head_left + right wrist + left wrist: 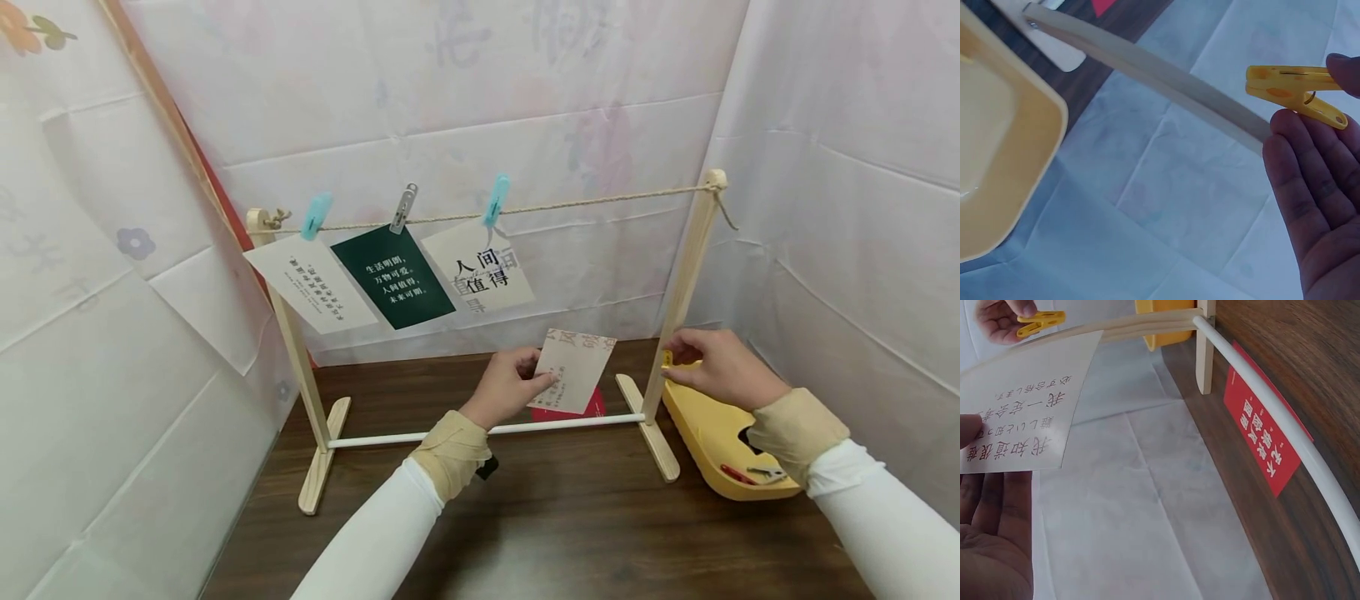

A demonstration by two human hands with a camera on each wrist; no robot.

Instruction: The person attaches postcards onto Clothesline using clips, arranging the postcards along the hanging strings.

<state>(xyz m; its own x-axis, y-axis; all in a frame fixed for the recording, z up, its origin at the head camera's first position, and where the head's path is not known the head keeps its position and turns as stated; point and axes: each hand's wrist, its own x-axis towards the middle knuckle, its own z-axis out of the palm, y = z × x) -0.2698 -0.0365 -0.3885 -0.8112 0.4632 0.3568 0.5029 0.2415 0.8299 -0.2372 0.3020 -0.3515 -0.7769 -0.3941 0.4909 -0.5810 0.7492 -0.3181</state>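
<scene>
My left hand [510,385] pinches a cream card [576,371] with printed characters, held up in front of the rack's right half. Between thumb and fingers of my right hand [723,367] is a yellow clothespin [1294,87], beside the rack's right post. A twine line [600,200] runs between the wooden posts. From it hang a white card [311,283] under a blue clothespin [317,217], a dark green card [393,279] under a grey clothespin [403,208], and a cream card [480,267] with large black characters under another blue clothespin [497,200].
A red card [1263,419] lies on the dark wooden table [555,517] behind the rack's white crossbar [405,438]. To the right stands a yellow container [705,425], with a red clothespin [737,474] and a grey one at its near end. Printed cloth hangs around the table.
</scene>
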